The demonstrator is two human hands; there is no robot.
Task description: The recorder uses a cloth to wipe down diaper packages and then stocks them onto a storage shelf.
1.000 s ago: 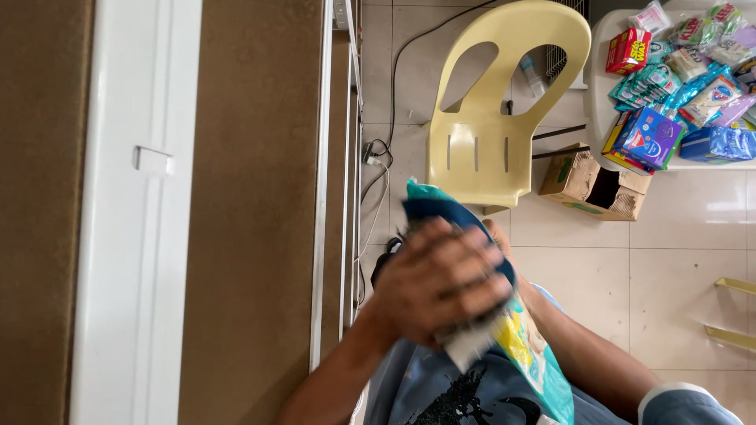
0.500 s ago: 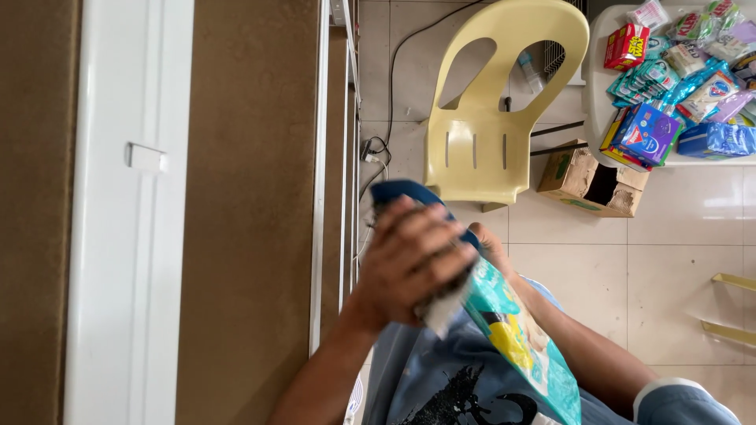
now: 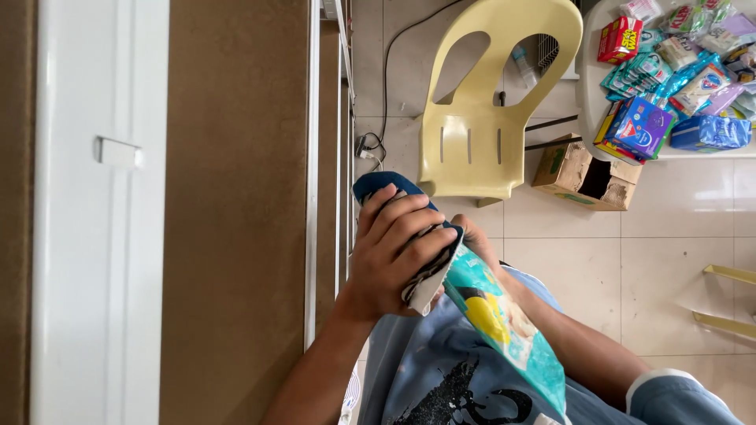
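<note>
Here the left hand (image 3: pixel 394 256) lies spread over a dark blue folded item with a black-and-white patterned band (image 3: pixel 421 264), its fingers (image 3: pixel 409 216) curled loosely across the top and pressing it toward the mouth of a teal plastic pack printed with yellow and white shapes (image 3: pixel 504 323). The right hand (image 3: pixel 476 240) is mostly hidden behind the pack; only a thumb and part of the palm show at the pack's upper edge, so it appears to grip the pack from behind, though how tightly its fingers close I cannot tell. Both things are held up in front of the person's chest, above a blue-grey printed shirt (image 3: pixel 441 378).

As a judgement, the work is somewhere in its middle: the folded item sits at the opening of the pack, partly overlapping its white inner edge, but most of it remains outside (whether it is going in or coming out cannot be read from this one view). What is left would be the rest of that passage through the opening.

Round about, a pale yellow plastic chair (image 3: pixel 488 102) stands on the tiled floor (image 3: pixel 677 236) just beyond the hands, with an open cardboard box (image 3: pixel 587 173) beside it and a white table (image 3: pixel 598 118) heaped with coloured packets (image 3: pixel 677 86) at the upper right. A brown panel with white framing (image 3: pixel 236 197) fills the left side. A cable (image 3: pixel 378 134) trails along the floor near the chair. Nothing stands between the hands and the pack; the chair is near but apart.
</note>
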